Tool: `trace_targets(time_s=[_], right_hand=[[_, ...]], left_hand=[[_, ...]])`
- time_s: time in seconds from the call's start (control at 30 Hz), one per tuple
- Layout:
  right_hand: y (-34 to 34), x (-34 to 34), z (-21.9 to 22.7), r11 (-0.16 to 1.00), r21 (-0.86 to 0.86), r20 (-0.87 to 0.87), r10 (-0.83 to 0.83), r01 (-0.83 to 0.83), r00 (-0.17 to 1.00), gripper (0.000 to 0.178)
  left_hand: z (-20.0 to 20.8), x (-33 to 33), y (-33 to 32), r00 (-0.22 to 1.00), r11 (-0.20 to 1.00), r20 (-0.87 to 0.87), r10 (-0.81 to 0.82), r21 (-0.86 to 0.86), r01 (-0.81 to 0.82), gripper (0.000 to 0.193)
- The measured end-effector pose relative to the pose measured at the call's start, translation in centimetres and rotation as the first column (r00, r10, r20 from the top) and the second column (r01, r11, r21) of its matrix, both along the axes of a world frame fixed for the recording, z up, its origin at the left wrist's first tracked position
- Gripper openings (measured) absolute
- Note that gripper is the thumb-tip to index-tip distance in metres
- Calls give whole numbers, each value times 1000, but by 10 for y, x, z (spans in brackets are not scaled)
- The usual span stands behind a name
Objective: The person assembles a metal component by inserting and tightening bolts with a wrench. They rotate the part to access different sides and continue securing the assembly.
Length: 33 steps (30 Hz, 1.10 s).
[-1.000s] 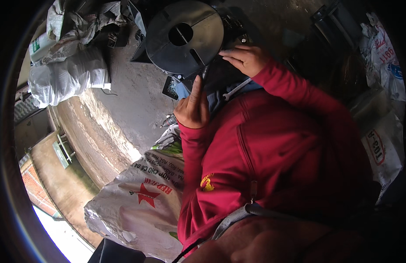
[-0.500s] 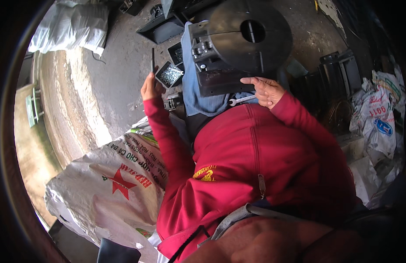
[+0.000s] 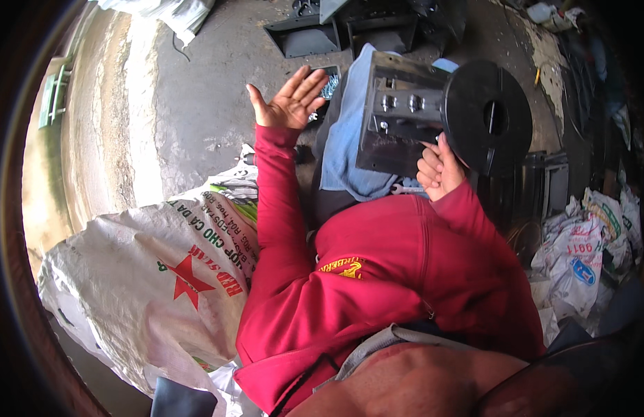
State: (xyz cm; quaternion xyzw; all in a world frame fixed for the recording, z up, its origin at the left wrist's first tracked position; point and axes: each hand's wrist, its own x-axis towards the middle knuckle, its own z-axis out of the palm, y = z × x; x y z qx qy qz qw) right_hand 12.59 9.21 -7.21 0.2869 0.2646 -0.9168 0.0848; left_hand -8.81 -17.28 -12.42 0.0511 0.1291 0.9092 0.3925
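Note:
My left hand (image 3: 291, 101) is raised palm up with its fingers apart, holding nothing. It is above a small box of shiny metal fasteners (image 3: 329, 85), which it partly covers. A black metal assembly lies across my lap, a flat plate (image 3: 391, 149) with a round black disc (image 3: 489, 104) that has a hole. Several bolts and fittings show on the plate. My right hand (image 3: 439, 167) is closed at the assembly's near edge, thumb up beside the disc, fingers curled. Beneath the plate is a blue cloth (image 3: 343, 163). A wrench (image 3: 407, 189) lies on it, next to my right hand.
Black metal trays (image 3: 304, 40) sit on the floor ahead. To my left slumps a big white woven sack (image 3: 148, 271) with a red star. Crumpled white sacks (image 3: 579, 250) are piled on the right, near dark metal parts (image 3: 544, 187).
My left hand has let go of the thin dark rod and opened palm up. The disc assembly has shifted right and turned, showing more of its plate. My right hand's thumb now points up.

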Motion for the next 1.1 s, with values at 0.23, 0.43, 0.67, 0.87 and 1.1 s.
trace_targets(time_s=[0.23,0.43,0.67,0.87,1.1], right_hand=[[6,-2,-2,993,110,-61,49,-43,997,37],[16,0,-1,967,245,-103,103,-75,989,41],[46,9,-11,963,251,-94,129,-102,987,28],[107,-14,15,877,479,266,-91,-50,960,19],[176,-69,54,360,873,261,227,-330,938,23]], left_hand=[[54,-36,68,874,896,-447,-193,-443,-28,96],[64,-49,209,22,478,-497,-867,-846,-237,68],[76,-19,232,1,431,-443,-896,-870,-239,56],[97,26,195,561,408,-417,-715,-901,-149,42],[81,130,188,998,769,36,-52,-636,63,35]])
